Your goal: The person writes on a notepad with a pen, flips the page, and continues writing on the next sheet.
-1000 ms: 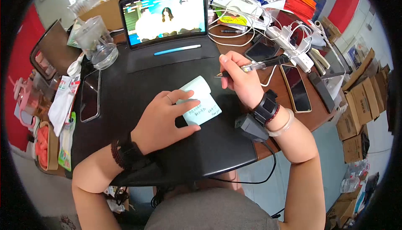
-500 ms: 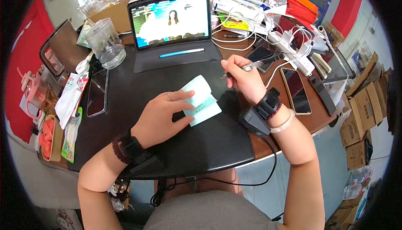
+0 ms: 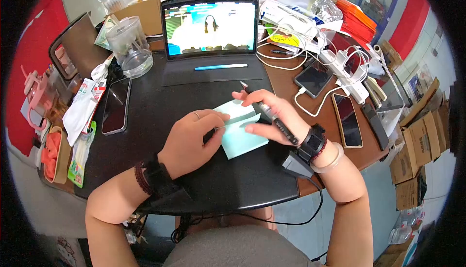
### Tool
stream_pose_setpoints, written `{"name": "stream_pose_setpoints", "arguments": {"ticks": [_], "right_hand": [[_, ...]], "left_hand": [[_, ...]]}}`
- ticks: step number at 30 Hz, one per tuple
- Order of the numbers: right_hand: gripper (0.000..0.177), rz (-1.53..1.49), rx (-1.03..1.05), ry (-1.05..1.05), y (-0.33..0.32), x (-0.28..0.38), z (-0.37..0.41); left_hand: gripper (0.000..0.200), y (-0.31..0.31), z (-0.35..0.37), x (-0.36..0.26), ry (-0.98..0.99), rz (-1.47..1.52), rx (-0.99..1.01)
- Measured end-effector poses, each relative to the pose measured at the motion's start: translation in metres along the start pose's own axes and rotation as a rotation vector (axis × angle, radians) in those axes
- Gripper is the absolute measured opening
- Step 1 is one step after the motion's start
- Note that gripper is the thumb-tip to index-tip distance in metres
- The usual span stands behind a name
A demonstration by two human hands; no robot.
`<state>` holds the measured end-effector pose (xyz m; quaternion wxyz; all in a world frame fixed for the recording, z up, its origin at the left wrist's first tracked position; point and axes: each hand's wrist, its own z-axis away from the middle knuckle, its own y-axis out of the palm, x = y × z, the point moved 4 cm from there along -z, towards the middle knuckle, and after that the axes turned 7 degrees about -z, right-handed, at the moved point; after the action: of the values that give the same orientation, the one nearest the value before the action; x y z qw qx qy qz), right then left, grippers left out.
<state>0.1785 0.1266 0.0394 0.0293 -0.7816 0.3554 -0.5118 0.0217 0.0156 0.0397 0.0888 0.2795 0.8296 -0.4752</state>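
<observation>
A pale green paper (image 3: 242, 140) lies on the black desk mat with a crease or raised flap across its middle. My left hand (image 3: 196, 133) pinches its left edge between thumb and fingers. My right hand (image 3: 279, 116) is over the paper's right side, thumb stretched toward the flap. A dark pen with a clear barrel (image 3: 274, 116) is tucked in that hand, lying slantwise across the fingers, its tip pointing up and away from the paper. The writing seen earlier on the sheet is hidden now.
A tablet (image 3: 211, 55) stands behind the paper, a blue pen (image 3: 221, 67) on its cover. To the left are a phone (image 3: 116, 106) and a clear plastic jug (image 3: 130, 48). To the right are phones (image 3: 347, 121), a power strip (image 3: 344, 75) and tangled white cables.
My right hand has come down and left onto the paper, and the pen has swung from a writing hold to pointing away. My left fingers have closed on the paper's edge; its flap has lifted.
</observation>
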Motion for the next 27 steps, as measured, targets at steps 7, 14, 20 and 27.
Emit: {"name": "stream_pose_setpoints", "arguments": {"ticks": [7,14,20,27], "right_hand": [[0.036,-0.119,-0.012,0.094,0.009,-0.014,-0.005],[0.03,-0.122,-0.084,0.101,0.012,-0.02,-0.006],[0.022,-0.268,-0.138,0.282,0.013,-0.027,-0.001],[0.022,-0.193,-0.162,0.322,0.012,-0.033,-0.001]], "left_hand": [[0.01,0.001,0.003,-0.002,0.073,-0.014,-0.032],[0.015,0.004,0.003,0.003,0.001,0.048,0.015],[0.031,0.001,0.015,-0.019,0.472,-0.122,0.152],[0.04,0.003,0.018,-0.009,0.421,-0.125,0.336]]}}
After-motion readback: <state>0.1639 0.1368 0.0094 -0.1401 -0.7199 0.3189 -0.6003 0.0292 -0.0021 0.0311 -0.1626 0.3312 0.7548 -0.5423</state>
